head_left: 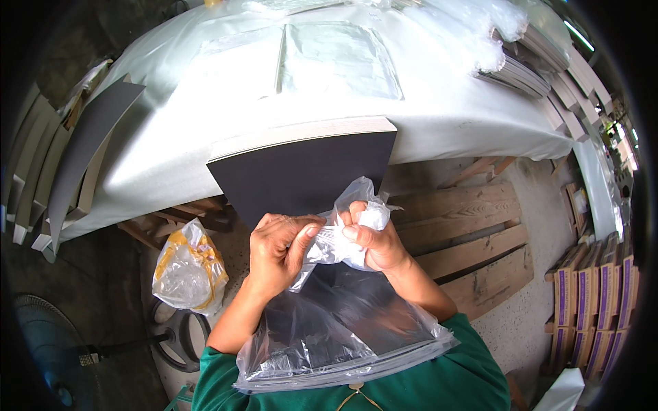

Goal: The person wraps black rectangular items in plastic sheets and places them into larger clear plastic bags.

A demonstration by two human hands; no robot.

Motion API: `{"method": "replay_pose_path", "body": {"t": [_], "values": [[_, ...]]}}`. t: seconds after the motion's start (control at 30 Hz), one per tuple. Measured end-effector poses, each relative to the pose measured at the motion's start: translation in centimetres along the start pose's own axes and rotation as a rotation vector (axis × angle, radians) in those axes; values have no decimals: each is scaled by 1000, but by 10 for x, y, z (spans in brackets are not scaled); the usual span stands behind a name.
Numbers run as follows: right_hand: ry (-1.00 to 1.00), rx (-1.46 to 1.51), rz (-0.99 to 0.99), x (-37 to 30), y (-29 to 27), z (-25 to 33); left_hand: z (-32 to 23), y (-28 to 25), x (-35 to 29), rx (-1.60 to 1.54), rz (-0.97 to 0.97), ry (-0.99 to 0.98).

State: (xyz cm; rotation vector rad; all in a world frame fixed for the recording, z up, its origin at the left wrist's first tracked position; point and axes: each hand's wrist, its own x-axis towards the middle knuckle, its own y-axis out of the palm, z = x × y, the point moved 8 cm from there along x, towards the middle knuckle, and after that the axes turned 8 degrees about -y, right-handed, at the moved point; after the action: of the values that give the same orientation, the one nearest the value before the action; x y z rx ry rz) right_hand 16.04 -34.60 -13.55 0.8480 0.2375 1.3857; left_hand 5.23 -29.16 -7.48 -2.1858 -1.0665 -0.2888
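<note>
A clear plastic bag (315, 329) hangs against my green shirt. Its upper part is bunched into a twisted, whitish neck (332, 243) between my hands. Fingers and thumb pressed together, my left hand (277, 246) pinches the left side of that neck. My right hand (378, 240) is wrapped round the other side, with crumpled plastic (360, 192) sticking up above the fist. Whether the white wad inside that fist is only plastic cannot be seen. Just beyond my hands, a thick stack of sheets with a dark face (308, 164) stands tilted at the table's edge.
The table (439, 109) is covered in white sheeting, with flat clear plastic bags (339, 61) on top. Board stacks stand left (96, 144) and right (514, 72). Below are a plastic bundle with yellow tape (190, 267), a wooden pallet (466, 240), a fan (51, 349) and stacked cartons (593, 301).
</note>
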Motion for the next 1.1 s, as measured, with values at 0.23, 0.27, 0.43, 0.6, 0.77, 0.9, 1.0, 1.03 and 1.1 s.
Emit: {"method": "replay_pose_path", "body": {"t": [0.23, 0.27, 0.43, 0.6, 0.77, 0.9, 1.0, 1.03, 1.1], "values": [[198, -422, 265, 3, 19, 13, 32, 14, -1, -1229, 106, -534], [163, -516, 307, 4, 19, 20, 34, 18, -4, -1139, 190, -583], [36, -731, 94, 13, -2, 52, 16, 30, -13, -635, 297, -449], [135, -634, 94, 3, 11, 38, 6, 20, 0, -350, 355, -148], [211, -612, 335, -8, 5, 32, 32, 14, 1, -1200, 251, -567], [-50, -295, 141, 5, -6, 56, 14, 60, -66, -713, 1155, -498], [327, 172, -9, -21, -20, 29, 18, 6, -17, -622, 823, -122], [364, -1, 124, -22, -19, 29, 15, -14, -3, -830, 733, -86], [292, -694, 420, -20, -17, 36, 47, -48, -1, -1244, 333, -233]]}}
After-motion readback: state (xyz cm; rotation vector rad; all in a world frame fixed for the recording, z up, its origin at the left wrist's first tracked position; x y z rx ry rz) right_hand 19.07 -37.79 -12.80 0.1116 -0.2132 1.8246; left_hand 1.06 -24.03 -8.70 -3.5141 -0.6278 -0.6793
